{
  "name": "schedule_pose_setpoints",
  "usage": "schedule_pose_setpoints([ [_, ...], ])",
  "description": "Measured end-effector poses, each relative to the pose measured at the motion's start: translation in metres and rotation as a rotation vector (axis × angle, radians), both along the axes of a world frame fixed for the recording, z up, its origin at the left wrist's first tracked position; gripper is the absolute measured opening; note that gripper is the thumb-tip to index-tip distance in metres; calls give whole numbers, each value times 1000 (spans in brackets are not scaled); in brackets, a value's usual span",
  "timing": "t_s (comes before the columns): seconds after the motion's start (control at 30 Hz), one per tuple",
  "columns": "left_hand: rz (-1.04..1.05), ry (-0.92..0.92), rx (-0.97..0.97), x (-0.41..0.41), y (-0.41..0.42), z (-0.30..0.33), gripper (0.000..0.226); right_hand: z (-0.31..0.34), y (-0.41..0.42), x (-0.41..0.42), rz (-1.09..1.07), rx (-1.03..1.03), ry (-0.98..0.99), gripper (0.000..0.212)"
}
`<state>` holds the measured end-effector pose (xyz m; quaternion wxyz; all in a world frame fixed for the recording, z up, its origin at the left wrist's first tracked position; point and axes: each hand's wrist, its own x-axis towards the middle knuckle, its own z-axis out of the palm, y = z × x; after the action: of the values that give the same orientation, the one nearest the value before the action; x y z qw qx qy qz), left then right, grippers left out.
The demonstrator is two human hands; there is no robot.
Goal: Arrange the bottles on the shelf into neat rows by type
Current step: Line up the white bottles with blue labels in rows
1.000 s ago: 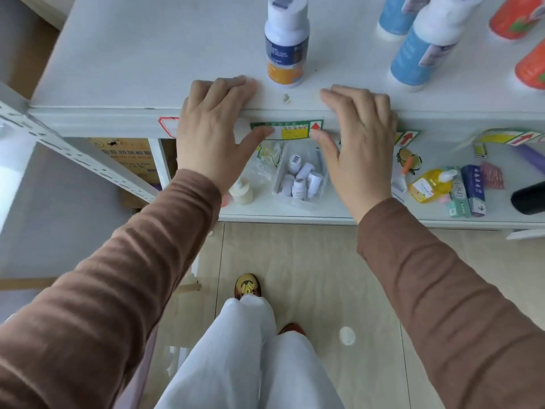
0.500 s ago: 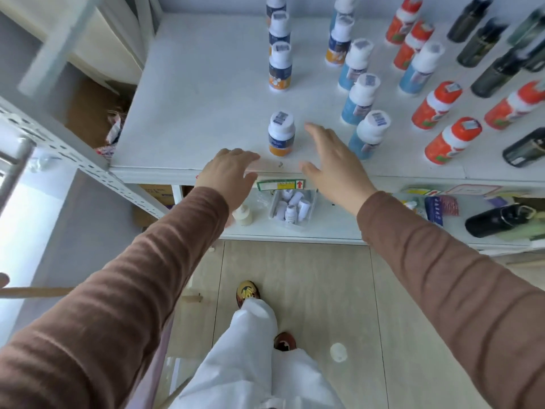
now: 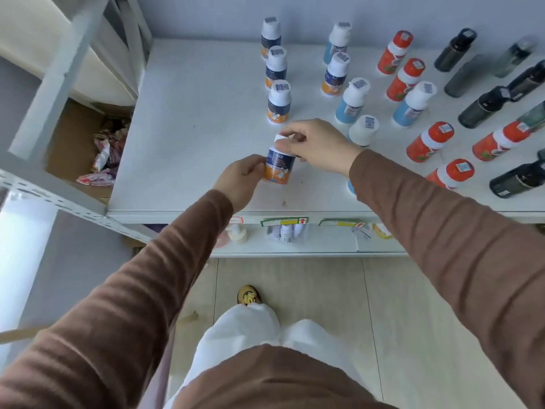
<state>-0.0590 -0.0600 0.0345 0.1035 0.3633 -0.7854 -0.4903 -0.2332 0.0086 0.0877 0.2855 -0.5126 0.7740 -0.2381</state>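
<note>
A navy-and-orange bottle [image 3: 277, 169] with a white cap stands near the front edge of the white shelf [image 3: 188, 137]. My left hand [image 3: 242, 180] holds its lower body from the left. My right hand [image 3: 315, 144] grips its white cap from above. Three matching navy-and-orange bottles [image 3: 279, 102] stand in a row behind it, and a fourth [image 3: 335, 72] stands among the light blue bottles [image 3: 352, 101]. Red-orange bottles [image 3: 430, 142] and dark bottles [image 3: 483, 107] stand further right.
A lower shelf [image 3: 295, 246] holds a small bin of white vials [image 3: 285, 232] and a cream bottle [image 3: 238, 234]. A perforated metal upright [image 3: 59, 196] runs at left, with a cardboard box [image 3: 76, 143] behind it. My legs and a shoe [image 3: 249, 295] are over the tiled floor.
My head has lifted, so more of the shelf shows. Both hands left the shelf's front edge and took hold of the nearest navy-and-orange bottle, left on the body, right on the cap.
</note>
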Motion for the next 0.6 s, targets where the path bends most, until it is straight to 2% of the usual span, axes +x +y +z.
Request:
schedule_pose_setpoints([
  [0.1,-16,39,35,-1,-11,7,27,8,-5,-6,-43,-7,-151,25],
  [0.17,-38,45,51,-2,-15,9,26,9,-6,-9,-39,-11,-145,28],
  [0.27,-66,32,42,-3,-15,12,25,10,0,-9,10,-32,-69,33],
  [0.43,-130,-68,-83,-2,-14,6,23,4,16,4,116,-99,139,38],
  [0.6,-203,-159,-168,0,-12,-4,37,-10,23,13,233,-49,263,40],
])
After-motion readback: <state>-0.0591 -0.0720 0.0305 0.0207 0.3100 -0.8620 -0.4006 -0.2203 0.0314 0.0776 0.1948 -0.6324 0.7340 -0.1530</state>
